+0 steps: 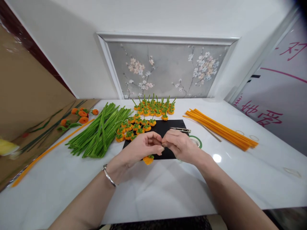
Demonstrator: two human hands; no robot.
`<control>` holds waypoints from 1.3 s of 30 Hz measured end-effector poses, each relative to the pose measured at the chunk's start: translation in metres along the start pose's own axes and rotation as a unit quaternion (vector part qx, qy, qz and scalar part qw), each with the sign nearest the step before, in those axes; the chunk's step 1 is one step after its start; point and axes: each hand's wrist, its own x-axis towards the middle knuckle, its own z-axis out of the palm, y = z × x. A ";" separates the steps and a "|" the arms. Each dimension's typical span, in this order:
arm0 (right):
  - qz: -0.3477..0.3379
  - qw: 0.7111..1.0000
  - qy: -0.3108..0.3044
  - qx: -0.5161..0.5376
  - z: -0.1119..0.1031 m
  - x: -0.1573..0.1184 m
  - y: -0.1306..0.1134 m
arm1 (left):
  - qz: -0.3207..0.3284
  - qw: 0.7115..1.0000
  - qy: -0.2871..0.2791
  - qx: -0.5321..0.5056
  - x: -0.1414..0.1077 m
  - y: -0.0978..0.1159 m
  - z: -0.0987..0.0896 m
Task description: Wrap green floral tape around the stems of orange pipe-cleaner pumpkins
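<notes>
Over a black mat (165, 125), my left hand (140, 145) and my right hand (181, 145) meet with fingertips pinched together. Whatever lies between them is too small and hidden to make out. Just below my left hand is an orange pumpkin-like piece (148, 160) with a green top. Several small orange fuzzy pumpkins (136, 127) with green tops sit on the mat's left part. Thread snips (180, 130) lie behind my right hand, and a roll of green tape (198, 141) is partly covered by it.
More pumpkins with upright green stems (153, 107) stand in rows at the back. Green pipe cleaners (100, 131) are heaped on the left; orange ones (220, 129) lie on the right. Orange flowers (82, 113) rest on cardboard at far left. A wall rises behind the white table (163, 191).
</notes>
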 end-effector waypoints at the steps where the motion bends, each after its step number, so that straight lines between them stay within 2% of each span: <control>1: -0.002 1.000 -0.009 -0.006 0.001 0.000 0.000 | 0.006 1.000 0.009 0.029 0.001 -0.001 -0.001; 4: -0.011 0.999 -0.038 -0.023 0.004 -0.001 0.001 | 0.012 0.997 0.023 0.070 0.003 -0.003 -0.001; 7: -0.006 0.998 -0.047 -0.032 0.005 0.000 0.001 | 0.011 0.997 0.012 0.073 0.003 -0.004 0.000; 17: 0.039 0.997 -0.032 0.054 0.004 0.000 0.000 | -0.008 1.000 -0.023 -0.019 0.002 -0.006 -0.001; 20: 0.042 0.997 -0.036 0.044 0.004 0.000 0.001 | -0.016 0.999 -0.032 0.000 0.000 -0.004 -0.002; 26: 0.039 0.996 -0.065 0.051 0.008 0.000 -0.001 | -0.005 0.998 -0.004 0.066 0.004 -0.008 -0.006; 28: 0.075 0.994 -0.062 0.058 0.006 0.000 0.001 | -0.015 0.998 -0.002 0.056 0.006 -0.010 -0.007; 30: 0.130 0.990 -0.022 0.045 0.001 0.000 0.008 | -0.023 0.999 0.015 0.039 0.006 -0.010 -0.007; 33: 0.232 0.970 0.045 -0.053 -0.009 0.001 0.025 | -0.020 0.998 0.049 0.024 0.005 -0.008 -0.008; 36: 0.347 0.913 -0.011 -0.216 -0.012 0.003 0.042 | -0.003 0.998 0.061 0.024 0.002 -0.005 -0.009; 39: 0.391 0.880 -0.065 -0.261 -0.006 0.002 0.053 | -0.007 0.998 0.059 0.004 0.000 -0.004 -0.008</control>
